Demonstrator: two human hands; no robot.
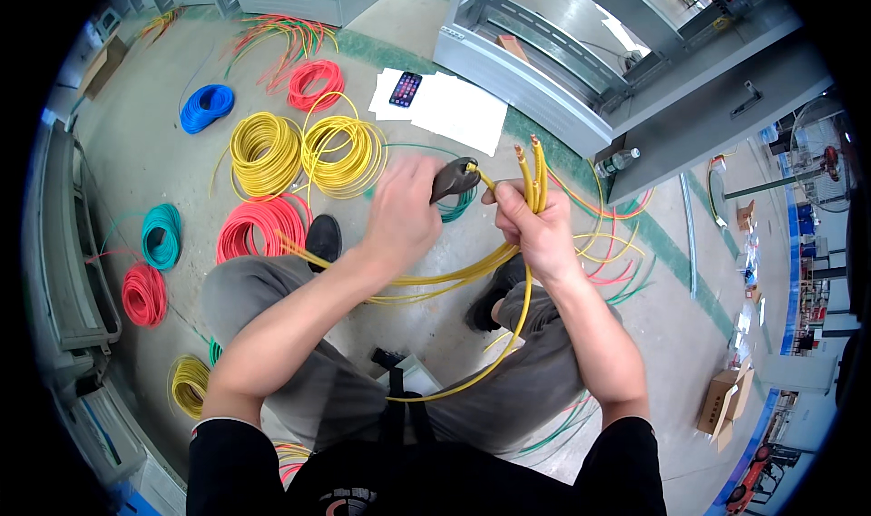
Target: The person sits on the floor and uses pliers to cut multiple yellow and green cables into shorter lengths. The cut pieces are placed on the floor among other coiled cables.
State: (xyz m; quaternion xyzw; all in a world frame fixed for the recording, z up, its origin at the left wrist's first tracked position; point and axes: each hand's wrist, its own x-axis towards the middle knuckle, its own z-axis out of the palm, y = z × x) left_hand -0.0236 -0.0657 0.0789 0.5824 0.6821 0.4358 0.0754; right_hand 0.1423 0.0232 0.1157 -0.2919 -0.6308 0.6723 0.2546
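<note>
My right hand [540,230] is closed around a bundle of yellow wires [535,185], whose upper ends show bare copper. My left hand [404,207], smeared by motion, is wrapped round a dark hand tool with jaws, like pliers or a wire stripper [452,180]. The tool's head is at the end of one yellow wire [485,178] that sticks out leftward from my right hand. Whether the jaws are closed on it I cannot tell. Long yellow wire lengths [426,280] loop below my hands, across my legs.
Coils of yellow wire [263,153], red wire [254,230], blue wire [207,108] and green wire [161,235] lie on the floor to the left. White paper sheets [463,112] with a phone [406,89] lie ahead. A grey metal cabinet [526,89], a bottle [619,162] and a fan [826,157] are right.
</note>
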